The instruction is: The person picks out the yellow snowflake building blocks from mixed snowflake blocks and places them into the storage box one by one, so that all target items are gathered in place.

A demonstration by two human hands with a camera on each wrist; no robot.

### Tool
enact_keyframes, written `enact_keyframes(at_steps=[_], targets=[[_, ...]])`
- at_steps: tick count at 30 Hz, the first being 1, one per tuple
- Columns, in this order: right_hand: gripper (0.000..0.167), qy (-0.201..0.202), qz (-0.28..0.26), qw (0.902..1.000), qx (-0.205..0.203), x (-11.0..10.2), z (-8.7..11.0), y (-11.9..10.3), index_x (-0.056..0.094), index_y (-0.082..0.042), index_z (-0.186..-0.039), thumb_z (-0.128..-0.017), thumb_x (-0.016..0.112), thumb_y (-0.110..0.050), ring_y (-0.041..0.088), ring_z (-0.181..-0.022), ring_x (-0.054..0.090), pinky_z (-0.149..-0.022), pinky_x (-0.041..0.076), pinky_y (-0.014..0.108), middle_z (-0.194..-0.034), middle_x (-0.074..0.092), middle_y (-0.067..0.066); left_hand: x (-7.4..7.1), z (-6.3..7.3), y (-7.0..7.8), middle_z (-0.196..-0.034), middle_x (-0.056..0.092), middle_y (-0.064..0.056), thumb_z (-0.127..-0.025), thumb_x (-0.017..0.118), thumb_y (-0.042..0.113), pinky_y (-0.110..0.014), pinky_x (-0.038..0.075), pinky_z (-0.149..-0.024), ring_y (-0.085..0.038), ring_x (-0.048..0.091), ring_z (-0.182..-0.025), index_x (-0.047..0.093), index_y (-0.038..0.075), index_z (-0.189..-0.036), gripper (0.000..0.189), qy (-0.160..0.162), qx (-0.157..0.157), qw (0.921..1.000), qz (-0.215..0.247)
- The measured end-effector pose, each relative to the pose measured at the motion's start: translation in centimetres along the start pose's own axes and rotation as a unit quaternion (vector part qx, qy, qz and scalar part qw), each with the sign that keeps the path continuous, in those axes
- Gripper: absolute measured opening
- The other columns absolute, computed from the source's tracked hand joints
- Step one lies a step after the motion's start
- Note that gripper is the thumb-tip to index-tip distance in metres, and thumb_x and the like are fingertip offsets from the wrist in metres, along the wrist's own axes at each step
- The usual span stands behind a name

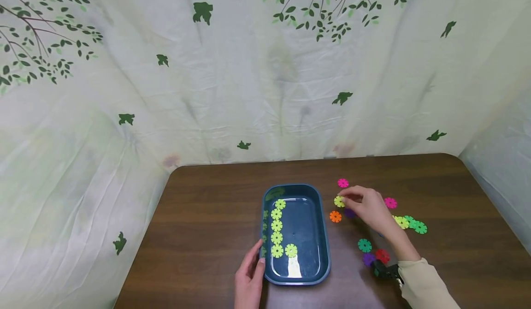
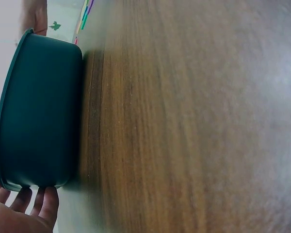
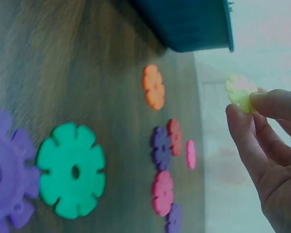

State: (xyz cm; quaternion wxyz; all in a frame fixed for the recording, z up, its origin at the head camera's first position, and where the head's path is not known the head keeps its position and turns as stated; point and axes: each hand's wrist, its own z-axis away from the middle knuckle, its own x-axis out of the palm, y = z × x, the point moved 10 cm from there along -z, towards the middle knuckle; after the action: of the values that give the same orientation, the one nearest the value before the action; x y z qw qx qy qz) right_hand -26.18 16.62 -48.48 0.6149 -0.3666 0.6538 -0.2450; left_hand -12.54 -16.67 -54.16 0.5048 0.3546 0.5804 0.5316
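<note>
My right hand (image 1: 370, 211) pinches a yellow-green flower-shaped disc (image 3: 240, 92) between thumb and fingertips, raised over the table to the right of the blue tray (image 1: 324, 235). At the tray's left side my left hand (image 1: 250, 279) holds the rim, its fingers (image 2: 49, 206) against the outer wall. Inside the tray, several yellow-green flower discs (image 1: 276, 225) form a column along the left, with one more disc (image 1: 291, 250) beside the lowest. Near the right hand lie an orange disc (image 1: 335, 216) and a pink disc (image 1: 343, 183). A purple disc (image 1: 349, 213) is partly hidden beneath it.
Right of the tray, more flower discs are scattered: teal (image 1: 364, 245), red (image 1: 382, 256), purple (image 1: 368, 259), pink (image 1: 390, 203) and green (image 1: 421, 228). The brown wooden table (image 1: 207, 226) meets a white leaf-printed cloth (image 1: 257, 92) at its back edge.
</note>
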Motion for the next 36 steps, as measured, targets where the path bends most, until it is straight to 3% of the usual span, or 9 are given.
enact_keyframes(at_steps=[4, 11, 16, 25, 29, 36], targets=[[0.016, 0.002, -0.003, 1.0, -0.005, -0.1, 0.0, -0.9, 0.075, -0.015, -0.106, -0.09, 0.072, -0.011, 0.019, -0.085, 0.066, -0.071, 0.057, 0.033, -0.104, 0.07, 0.002, 0.0, -0.1, 0.1, -0.138, 0.056, -0.004, -0.096, 0.059, 0.005, -0.044, 0.034, -0.109, -0.024, 0.047, -0.131, 0.061, 0.018, -0.134, 0.04, -0.002, 0.0, 1.0, -0.001], [0.017, -0.004, -0.011, 0.9997, -0.023, 0.2, -0.2, -2.7, 0.075, -0.016, -0.106, -0.09, 0.072, -0.011, 0.018, -0.084, 0.065, -0.071, 0.057, 0.033, -0.1, 0.069, -0.001, 0.1, 0.0, 0.2, -0.137, 0.057, -0.003, -0.096, 0.059, 0.003, -0.026, 0.035, -0.105, -0.021, 0.047, -0.131, 0.062, 0.018, -0.133, 0.041, -0.003, 0.001, 1.0, 0.005], [0.018, -0.017, -0.013, 0.9993, -0.03, 0.8, -0.1, -3.8, 0.075, -0.015, -0.106, -0.089, 0.073, -0.01, 0.018, -0.083, 0.064, -0.07, 0.056, 0.032, -0.099, 0.068, -0.001, 0.1, 0.0, 0.3, -0.138, 0.057, -0.004, -0.096, 0.059, 0.003, -0.026, 0.034, -0.106, -0.022, 0.046, -0.132, 0.062, 0.018, -0.133, 0.041, -0.004, -0.001, 1.0, 0.005], [0.018, -0.05, -0.026, 0.9984, 0.004, 2.1, -0.2, -5.1, 0.074, -0.013, -0.108, -0.091, 0.07, -0.01, 0.021, -0.084, 0.062, -0.067, 0.056, 0.031, -0.099, 0.069, 0.001, 0.1, -0.1, 0.0, -0.138, 0.057, -0.006, -0.095, 0.058, 0.002, -0.048, 0.034, -0.109, -0.028, 0.046, -0.132, 0.062, 0.017, -0.133, 0.04, 0.002, -0.014, 0.9999, -0.006], [0.018, -0.075, -0.031, 0.9967, 0.006, 3.0, -0.2, -5.8, 0.073, -0.012, -0.107, -0.09, 0.07, -0.006, 0.019, -0.083, 0.062, -0.067, 0.056, 0.029, -0.1, 0.067, 0.001, 0.1, -0.2, -0.3, -0.138, 0.057, -0.007, -0.095, 0.058, 0.003, -0.051, 0.033, -0.109, -0.029, 0.046, -0.133, 0.063, 0.018, -0.132, 0.04, 0.005, -0.028, 0.9995, -0.01], [0.016, -0.119, -0.032, 0.9923, 0.005, 4.4, -0.6, -7.0, 0.074, -0.008, -0.104, -0.09, 0.07, -0.003, 0.016, -0.074, 0.06, -0.063, 0.055, 0.028, -0.089, 0.065, 0.0, 0.0, 0.0, -0.1, -0.139, 0.056, -0.009, -0.096, 0.059, 0.004, -0.052, 0.033, -0.109, -0.031, 0.046, -0.132, 0.062, 0.016, -0.133, 0.04, 0.007, -0.024, 0.9997, -0.003]])
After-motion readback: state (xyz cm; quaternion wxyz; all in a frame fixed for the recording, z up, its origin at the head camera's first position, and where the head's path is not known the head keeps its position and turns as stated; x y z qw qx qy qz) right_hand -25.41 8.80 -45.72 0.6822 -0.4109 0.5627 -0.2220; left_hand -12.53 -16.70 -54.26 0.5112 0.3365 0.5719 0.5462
